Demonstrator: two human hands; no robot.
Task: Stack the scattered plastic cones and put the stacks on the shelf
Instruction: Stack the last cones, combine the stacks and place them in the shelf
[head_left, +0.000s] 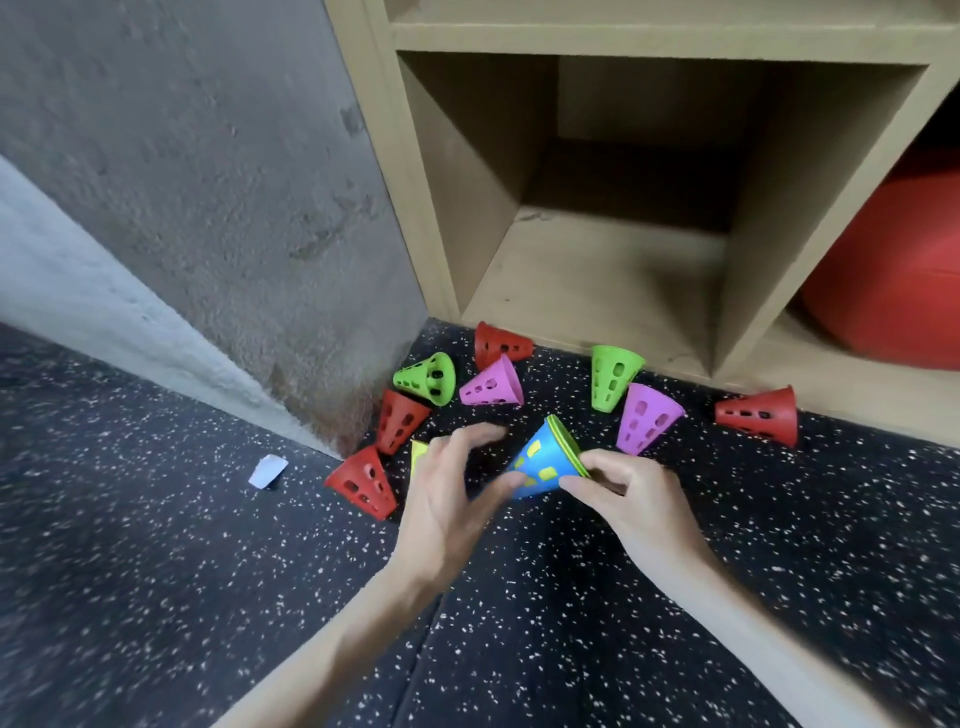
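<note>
While the right hand pinches the wide rim of a blue perforated plastic cone with a yellow-green cone nested inside, the left hand hangs spread beside its narrow end, fingers loose, thumb close to the blue wall; touching or not, can't tell from here. The pair is held tilted just above the floor.

Risks, as I judge them: the pinch is only at the rim, so the smooth nested pair could twist out or the inner cone could slide free if tipped further. The left hand reaching across could knock the yellow cone half hidden behind it, or the two red slotted cones lying near the wall. Cones on their sides roll in arcs, and a nudge scatters them more.

Materials: thin glossy plastic, truncated cone shape, oblong slots in the walls, flared rims. Also lying loose are a green one, pink, red, green, pink and red, all tipped over. The black rubber speckled floor looks grippy. The tan wooden cubby shelf is matte with an open bay. Rough grey concrete wall at left.
</note>
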